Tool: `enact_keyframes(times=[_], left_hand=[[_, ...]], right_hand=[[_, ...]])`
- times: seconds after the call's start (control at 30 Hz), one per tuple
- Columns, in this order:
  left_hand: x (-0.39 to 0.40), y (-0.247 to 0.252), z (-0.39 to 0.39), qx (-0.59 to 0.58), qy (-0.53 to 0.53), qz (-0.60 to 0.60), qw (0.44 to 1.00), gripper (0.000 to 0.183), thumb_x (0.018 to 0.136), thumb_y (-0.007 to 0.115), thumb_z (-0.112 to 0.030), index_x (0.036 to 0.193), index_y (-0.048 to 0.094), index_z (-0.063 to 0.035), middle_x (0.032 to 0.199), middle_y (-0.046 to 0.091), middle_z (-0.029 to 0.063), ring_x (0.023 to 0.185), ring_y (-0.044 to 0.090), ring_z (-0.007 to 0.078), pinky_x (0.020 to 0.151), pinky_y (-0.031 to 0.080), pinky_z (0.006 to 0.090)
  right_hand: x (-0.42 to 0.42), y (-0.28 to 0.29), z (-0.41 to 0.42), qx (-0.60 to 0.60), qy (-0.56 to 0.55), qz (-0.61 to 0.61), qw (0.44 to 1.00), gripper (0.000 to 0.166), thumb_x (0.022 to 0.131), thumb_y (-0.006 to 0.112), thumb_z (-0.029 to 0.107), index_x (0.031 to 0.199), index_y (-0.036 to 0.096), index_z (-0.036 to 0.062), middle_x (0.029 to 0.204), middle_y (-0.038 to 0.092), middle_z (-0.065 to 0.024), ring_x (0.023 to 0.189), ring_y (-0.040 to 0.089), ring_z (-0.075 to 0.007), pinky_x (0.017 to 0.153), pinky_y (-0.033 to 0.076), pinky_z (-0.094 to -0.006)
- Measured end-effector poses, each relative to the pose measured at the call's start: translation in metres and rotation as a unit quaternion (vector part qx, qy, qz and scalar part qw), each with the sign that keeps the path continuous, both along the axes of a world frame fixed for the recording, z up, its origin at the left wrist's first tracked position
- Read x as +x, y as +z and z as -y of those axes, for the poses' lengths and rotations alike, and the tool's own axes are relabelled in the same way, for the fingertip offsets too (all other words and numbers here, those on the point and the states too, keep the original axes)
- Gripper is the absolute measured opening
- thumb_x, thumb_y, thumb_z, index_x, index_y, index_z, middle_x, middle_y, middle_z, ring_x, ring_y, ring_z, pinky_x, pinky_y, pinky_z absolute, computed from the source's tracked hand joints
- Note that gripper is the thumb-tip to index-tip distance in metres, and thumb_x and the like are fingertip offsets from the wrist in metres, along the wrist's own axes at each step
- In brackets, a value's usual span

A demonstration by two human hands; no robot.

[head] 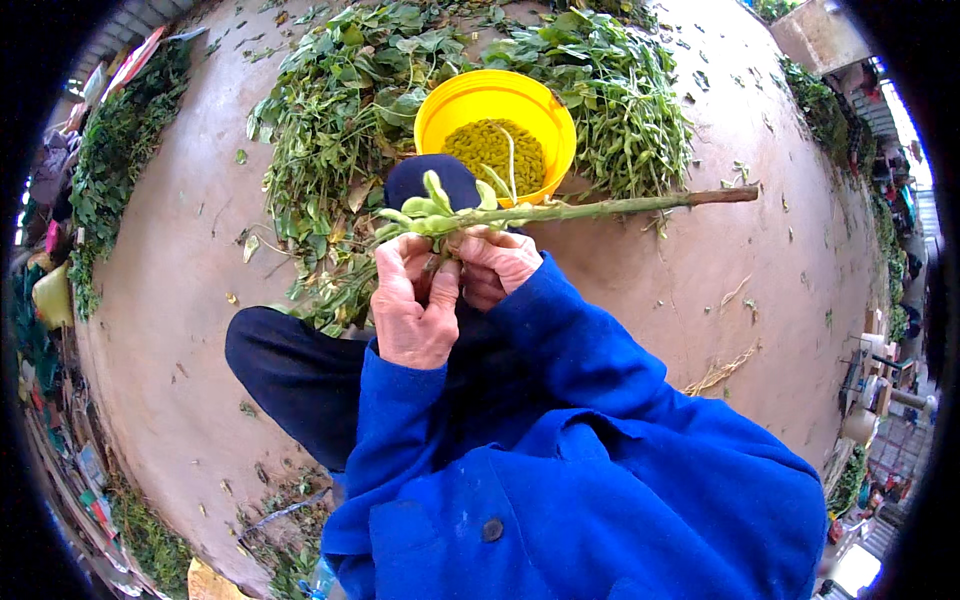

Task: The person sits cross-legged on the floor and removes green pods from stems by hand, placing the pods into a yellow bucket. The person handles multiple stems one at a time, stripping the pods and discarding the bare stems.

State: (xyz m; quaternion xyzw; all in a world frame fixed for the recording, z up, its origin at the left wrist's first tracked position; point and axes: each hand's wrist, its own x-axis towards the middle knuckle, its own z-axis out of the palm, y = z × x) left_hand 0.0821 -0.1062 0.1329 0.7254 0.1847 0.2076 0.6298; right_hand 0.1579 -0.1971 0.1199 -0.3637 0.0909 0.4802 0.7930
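A soybean stalk (600, 210) with green pods (431, 215) clustered at its left end lies across both hands, its cut brown end pointing right. My left hand (417, 300) grips the pods and small stems from below at that end. Close beside it, my right hand (495, 262) pinches at the stalk's underside; the fingertips nearly meet, and what exactly lies between them is partly hidden. Just beyond the hands stands a yellow plastic bucket (555, 124) holding a layer of loose shelled green beans or pods (495, 150). My knee (427, 176) overlaps its near left side.
Heaps of leafy soybean plants flank the bucket, one at left (322, 135) and one at right (630, 120). More greenery (127, 157) lines the far left edge. Scattered leaves and dry stalks (720, 371) lie on the concrete floor (757, 277). Household clutter stands at the right rim.
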Motion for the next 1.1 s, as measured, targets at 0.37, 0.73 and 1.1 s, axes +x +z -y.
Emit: enact_keyframes(times=[0.37, 0.73, 1.1], left_hand=[[-0.006, -0.03, -0.008, 0.225, 0.052, 0.015, 0.973, 0.025, 0.083, 0.053, -0.025, 0.077, 0.053, -0.0004, 0.063, 0.051, 0.0149, 0.055, 0.051, 0.0261, 0.053, 0.04, 0.0319], [-0.002, -0.032, -0.009, 0.446, 0.058, -0.091, 0.889, 0.031, 0.083, 0.049, -0.032, 0.067, 0.044, -0.0069, 0.054, 0.049, 0.0139, 0.047, 0.051, 0.0334, 0.04, 0.039, 0.0414], [0.008, -0.017, -0.011, -0.326, -0.029, -0.088, 0.941, 0.023, 0.082, 0.055, -0.024, 0.072, 0.052, -0.0048, 0.058, 0.052, 0.004, 0.036, 0.042, 0.0103, 0.032, 0.031, 0.0234]], right_hand=[[-0.001, -0.012, -0.004, -0.053, -0.057, 0.139, 0.987, 0.016, 0.076, 0.064, 0.016, 0.085, 0.06, 0.0039, 0.058, 0.052, 0.0015, 0.04, 0.039, -0.0045, 0.036, 0.025, -0.0185], [-0.004, -0.002, -0.013, -0.115, -0.093, 0.216, 0.965, 0.01, 0.077, 0.06, 0.011, 0.082, 0.061, 0.0024, 0.06, 0.054, 0.001, 0.045, 0.04, -0.003, 0.041, 0.029, -0.0185], [0.009, -0.015, -0.002, -0.071, -0.049, 0.122, 0.989, 0.016, 0.076, 0.063, 0.019, 0.082, 0.061, 0.0049, 0.053, 0.049, 0.0032, 0.041, 0.037, -0.003, 0.038, 0.024, -0.019]])
